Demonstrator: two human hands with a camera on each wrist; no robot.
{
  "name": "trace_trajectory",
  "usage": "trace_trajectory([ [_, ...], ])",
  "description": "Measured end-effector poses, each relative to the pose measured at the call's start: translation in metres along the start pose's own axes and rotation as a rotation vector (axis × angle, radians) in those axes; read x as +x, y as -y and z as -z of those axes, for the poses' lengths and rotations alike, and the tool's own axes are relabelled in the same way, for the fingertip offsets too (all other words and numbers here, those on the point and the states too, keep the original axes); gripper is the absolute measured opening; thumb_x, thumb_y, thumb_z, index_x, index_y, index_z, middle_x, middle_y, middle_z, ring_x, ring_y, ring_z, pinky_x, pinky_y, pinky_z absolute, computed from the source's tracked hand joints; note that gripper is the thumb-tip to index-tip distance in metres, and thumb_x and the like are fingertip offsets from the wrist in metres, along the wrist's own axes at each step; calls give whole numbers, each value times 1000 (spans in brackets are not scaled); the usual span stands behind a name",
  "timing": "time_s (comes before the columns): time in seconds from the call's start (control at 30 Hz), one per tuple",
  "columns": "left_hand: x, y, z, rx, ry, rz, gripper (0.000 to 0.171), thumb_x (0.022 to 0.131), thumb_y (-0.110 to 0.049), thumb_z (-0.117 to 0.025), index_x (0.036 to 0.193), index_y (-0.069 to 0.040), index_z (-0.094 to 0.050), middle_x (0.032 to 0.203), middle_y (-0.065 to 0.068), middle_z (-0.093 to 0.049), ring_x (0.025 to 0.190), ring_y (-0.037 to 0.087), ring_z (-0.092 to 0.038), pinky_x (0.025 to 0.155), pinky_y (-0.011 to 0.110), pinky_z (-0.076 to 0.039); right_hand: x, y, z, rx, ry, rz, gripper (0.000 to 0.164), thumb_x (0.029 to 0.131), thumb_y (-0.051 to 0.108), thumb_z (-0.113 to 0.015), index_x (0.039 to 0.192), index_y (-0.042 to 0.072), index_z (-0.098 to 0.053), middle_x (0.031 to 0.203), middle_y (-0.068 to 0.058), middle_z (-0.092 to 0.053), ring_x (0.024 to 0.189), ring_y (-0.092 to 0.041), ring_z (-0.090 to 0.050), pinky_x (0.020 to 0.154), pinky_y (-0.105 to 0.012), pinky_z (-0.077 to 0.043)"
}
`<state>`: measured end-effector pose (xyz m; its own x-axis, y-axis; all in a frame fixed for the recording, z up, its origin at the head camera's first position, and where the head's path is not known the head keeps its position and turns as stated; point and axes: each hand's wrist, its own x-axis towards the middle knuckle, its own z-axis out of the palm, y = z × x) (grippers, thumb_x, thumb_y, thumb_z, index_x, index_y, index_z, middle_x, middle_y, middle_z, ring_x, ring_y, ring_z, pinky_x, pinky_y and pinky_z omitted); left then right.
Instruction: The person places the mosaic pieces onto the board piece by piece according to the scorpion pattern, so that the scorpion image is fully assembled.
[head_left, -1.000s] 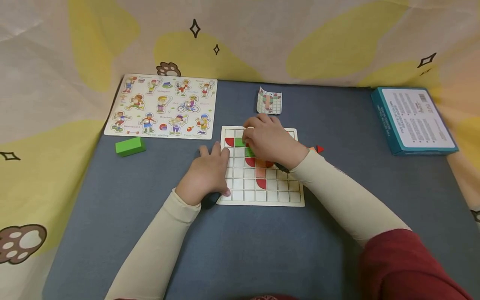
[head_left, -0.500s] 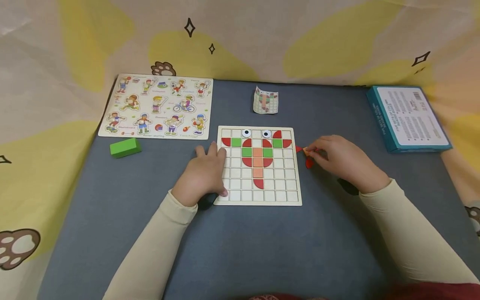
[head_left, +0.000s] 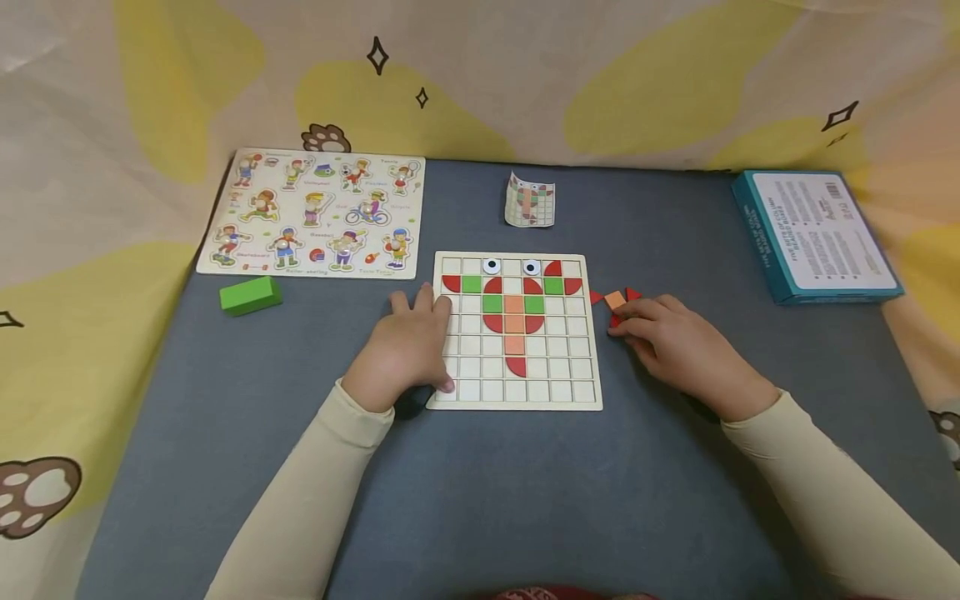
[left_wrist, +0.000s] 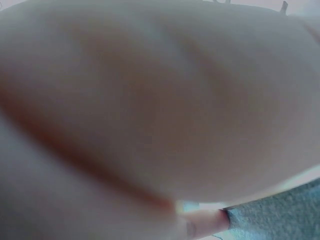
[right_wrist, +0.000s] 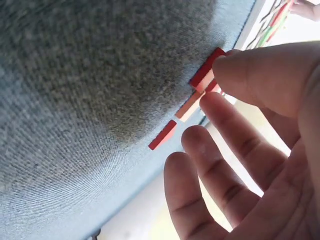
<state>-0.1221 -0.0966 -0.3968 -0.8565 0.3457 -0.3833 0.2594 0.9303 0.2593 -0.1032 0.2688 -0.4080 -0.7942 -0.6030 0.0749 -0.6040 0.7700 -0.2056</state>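
Note:
In the head view, a white grid board holds red quarter-round pieces, green squares, orange squares and two eye pieces. My left hand rests along the board's left edge, fingers spread and thumb on its lower corner; the left wrist view is mostly blurred skin. Right of the board, my right hand pinches a red piece between thumb and index finger, low at the tabletop. An orange square lies just beyond those fingertips, with a red piece and another red piece on either side.
A small printed pattern card stands curled behind the board. At the back left lies a sports picture puzzle, with a green block in front. A teal box lies at the back right. Patterned cloth rises behind the table.
My right hand has left the board's top and moved right to the loose pieces. Its fingertips then shifted from the orange square to a red piece. My left hand has stayed put.

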Motion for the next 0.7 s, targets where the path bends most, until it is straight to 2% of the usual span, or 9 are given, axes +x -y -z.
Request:
trace_trajectory([
  [0.23, 0, 1, -1, -1, -2, -2, 108, 64, -34, -102, 147, 5, -44, 155, 29, -34, 130, 55, -32, 72, 50, -61, -3, 3, -2, -49, 8, -18, 35, 88, 0, -83, 123, 6, -79, 120, -13, -72, 109, -37, -62, 92, -53, -56],
  [0.4, 0, 1, -1, 6, -6, 0, 109, 64, -34, -102, 147, 5, -44, 156, 30, -33, 131, 55, -32, 73, 51, -61, -1, 6, -5, -51, 24, -31, 41, 90, 1, -82, 131, 1, -74, 115, -15, -71, 103, -36, -63, 89, -52, -56],
  [0.53, 0, 1, -1, 6, -7, 2, 109, 64, -34, -102, 147, 5, -44, 156, 30, -33, 130, 55, -32, 73, 51, -61, 2, 9, -6, -56, 31, -48, 38, 91, 3, -82, 128, -2, -75, 114, -17, -73, 102, -37, -64, 90, -52, -56],
  [0.7, -1, 0, 0, -4, 3, 3, 109, 64, -34, -102, 147, 5, -44, 158, 31, -31, 131, 55, -31, 73, 51, -61, 4, 12, -7, -70, -32, -20, 27, 87, 2, -84, 114, -1, -80, 109, -15, -74, 99, -35, -65, 86, -50, -57],
])
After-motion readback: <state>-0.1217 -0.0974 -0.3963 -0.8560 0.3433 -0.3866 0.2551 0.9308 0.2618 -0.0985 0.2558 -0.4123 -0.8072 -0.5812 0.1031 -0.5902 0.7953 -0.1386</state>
